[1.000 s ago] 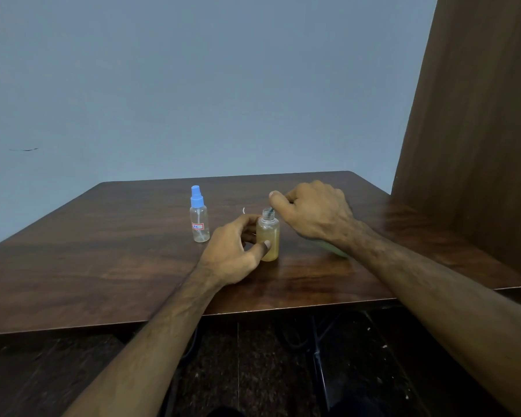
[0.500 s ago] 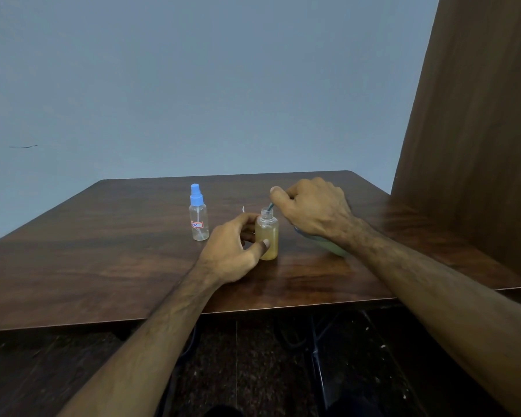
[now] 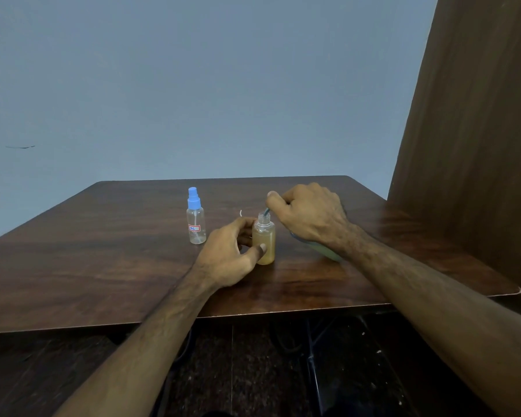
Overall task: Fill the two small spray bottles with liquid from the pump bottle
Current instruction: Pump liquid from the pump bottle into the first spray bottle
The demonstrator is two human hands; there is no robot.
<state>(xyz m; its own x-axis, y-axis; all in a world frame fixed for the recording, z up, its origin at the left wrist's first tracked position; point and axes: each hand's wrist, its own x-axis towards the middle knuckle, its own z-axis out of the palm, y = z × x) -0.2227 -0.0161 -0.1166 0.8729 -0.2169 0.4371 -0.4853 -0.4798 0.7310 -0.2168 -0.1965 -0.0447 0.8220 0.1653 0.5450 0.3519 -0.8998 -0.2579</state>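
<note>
A small uncapped spray bottle (image 3: 264,239), nearly full of amber liquid, stands upright on the wooden table (image 3: 103,260). My left hand (image 3: 230,255) holds its body between thumb and fingers. My right hand (image 3: 309,216) grips the head of the pump bottle (image 3: 328,251). Its green body is mostly hidden under my wrist, and its thin nozzle (image 3: 266,211) points down into the open neck. A second small spray bottle (image 3: 195,221), clear with a blue cap and a red label, stands apart to the left.
A tall wooden panel (image 3: 469,145) rises at the table's right side. A plain blue-grey wall stands behind. A small white speck (image 3: 240,212) lies on the table behind my left hand. Dark floor with cables shows below the table's near edge.
My right hand has shifted slightly back and up on the pump head. The left hand keeps its hold on the amber bottle. Both bottles stand where they were.
</note>
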